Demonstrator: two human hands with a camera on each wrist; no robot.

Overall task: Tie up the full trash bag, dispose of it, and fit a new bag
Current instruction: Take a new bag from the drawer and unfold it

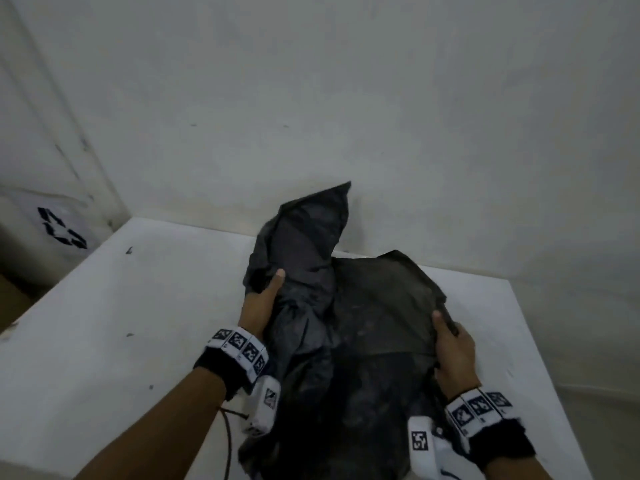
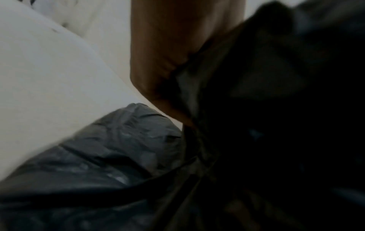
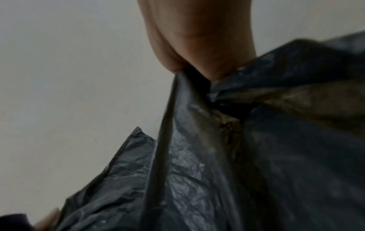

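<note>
A black plastic trash bag (image 1: pixel 349 327) lies crumpled over a white table (image 1: pixel 138 323), one pointed corner sticking up toward the wall. My left hand (image 1: pixel 263 299) grips the bag's left edge, thumb on top of the film. My right hand (image 1: pixel 450 341) grips its right edge, thumb over a fold. In the left wrist view the palm (image 2: pixel 168 54) presses against the dark film (image 2: pixel 122 153). In the right wrist view two fingers (image 3: pixel 193 39) pinch a gathered fold of the bag (image 3: pixel 256 156). The fingers under the plastic are hidden.
A white wall (image 1: pixel 346 98) rises right behind the table. At the far left stands a white bin or box with a black recycling mark (image 1: pixel 62 226). The table's left edge (image 1: pixel 52 296) drops to a darker floor.
</note>
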